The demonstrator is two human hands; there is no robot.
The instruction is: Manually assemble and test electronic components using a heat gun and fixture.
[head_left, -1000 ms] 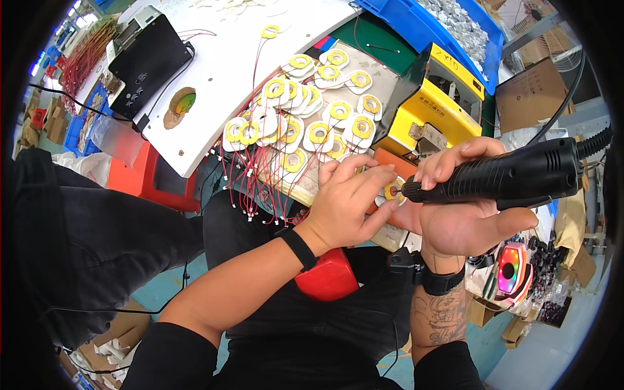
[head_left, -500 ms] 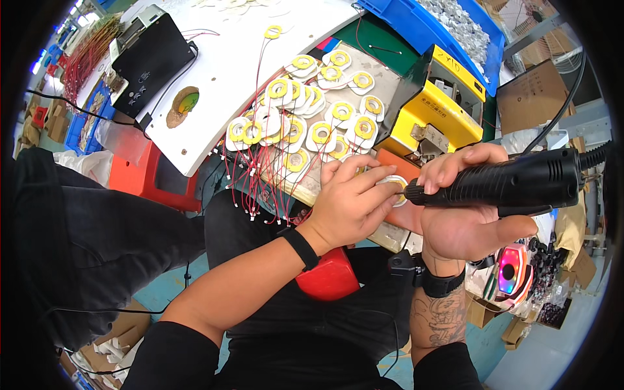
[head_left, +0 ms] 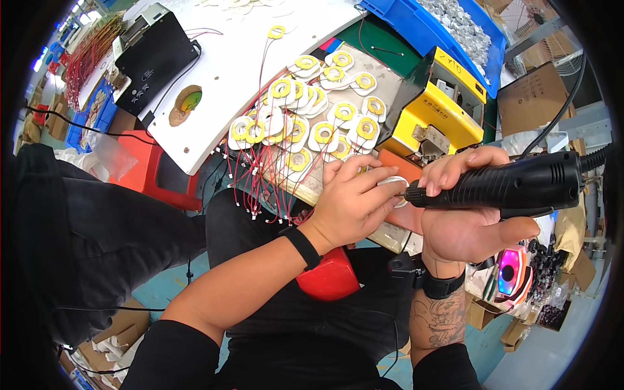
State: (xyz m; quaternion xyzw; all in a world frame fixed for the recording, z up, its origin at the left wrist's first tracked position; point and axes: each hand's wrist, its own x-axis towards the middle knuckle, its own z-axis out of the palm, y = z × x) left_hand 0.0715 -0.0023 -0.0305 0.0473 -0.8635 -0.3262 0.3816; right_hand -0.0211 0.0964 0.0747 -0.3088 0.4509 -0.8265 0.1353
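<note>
My right hand (head_left: 455, 227) is wrapped round a black electric screwdriver (head_left: 520, 182), held nearly level with its tip pointing left and the thumb stretched out. That tip meets a small white disc-shaped part (head_left: 392, 181) on an orange surface. My left hand (head_left: 354, 203) pinches this part; its fingers cover most of it. Just beyond my left hand lies a pile of white rounded parts (head_left: 323, 133) with yellow rings. Red wires (head_left: 263, 179) with small white plugs trail from the pile over the table's near edge.
A yellow machine (head_left: 437, 101) stands right of the pile, below a blue bin (head_left: 416, 26) of pale pieces. A black device (head_left: 156, 62) sits on the white table (head_left: 227, 78). A red stool (head_left: 146, 172) is at left, beside another person's dark-clad leg (head_left: 123, 227).
The whole view has shifted very slightly. Both hands and the screwdriver stay in nearly the same place; the tip remains at the white part.
</note>
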